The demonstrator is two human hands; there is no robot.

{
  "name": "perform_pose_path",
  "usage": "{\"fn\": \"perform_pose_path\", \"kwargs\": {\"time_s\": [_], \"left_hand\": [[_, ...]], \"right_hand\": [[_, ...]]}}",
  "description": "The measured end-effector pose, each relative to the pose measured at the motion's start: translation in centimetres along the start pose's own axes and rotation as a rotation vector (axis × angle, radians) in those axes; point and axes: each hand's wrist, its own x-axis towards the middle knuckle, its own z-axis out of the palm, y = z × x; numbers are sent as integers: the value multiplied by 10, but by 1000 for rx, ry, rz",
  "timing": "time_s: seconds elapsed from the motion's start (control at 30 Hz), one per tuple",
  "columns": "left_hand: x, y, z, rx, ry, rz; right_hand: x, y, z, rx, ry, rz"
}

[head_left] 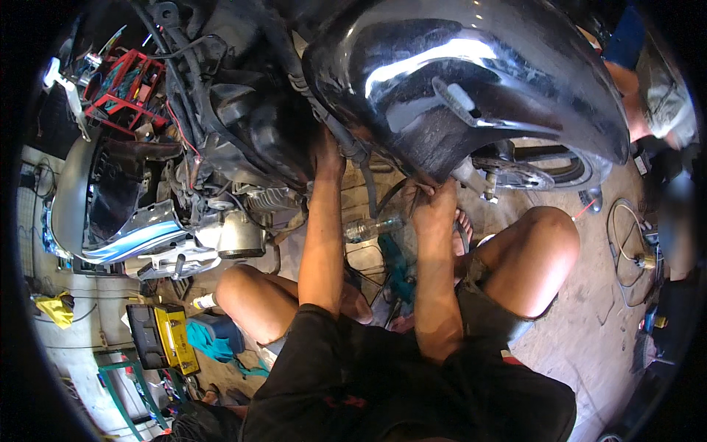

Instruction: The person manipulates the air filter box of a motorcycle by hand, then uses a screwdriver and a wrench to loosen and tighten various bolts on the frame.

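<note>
A partly stripped motorcycle stands before me. My left hand (325, 151) reaches up between its dark inner bodywork (265, 121) and a black frame tube (324, 110). Its fingers are hidden there. Beneath the glossy black front fender (442, 81), my right hand (434, 202) is closed, its fingertips pinched together at the fender's lower edge. What it pinches is too small to make out. A dark strap or hose (389, 197) hangs just left of that hand. Below it a clear plastic bottle (374, 228) lies on the floor between my legs.
The engine (232, 234) and a blue-striped body panel (136, 234) are at the left. A yellow and black toolbox (175, 339) sits on the floor, with teal cloth (210, 339) beside it. Red tool rack (129, 88) stands far left. A coiled hose (618, 243) lies right; another person's leg (633, 103) shows.
</note>
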Motion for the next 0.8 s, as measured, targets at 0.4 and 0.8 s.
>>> {"fn": "perform_pose_path", "kwargs": {"time_s": [0.4,0.8], "left_hand": [[-7,10,27,93,30,-75],[-73,23,30,514,269,200]], "right_hand": [[2,-10,-10,-371,41,-131],[-44,-57,34,-1032,-42,-61]]}}
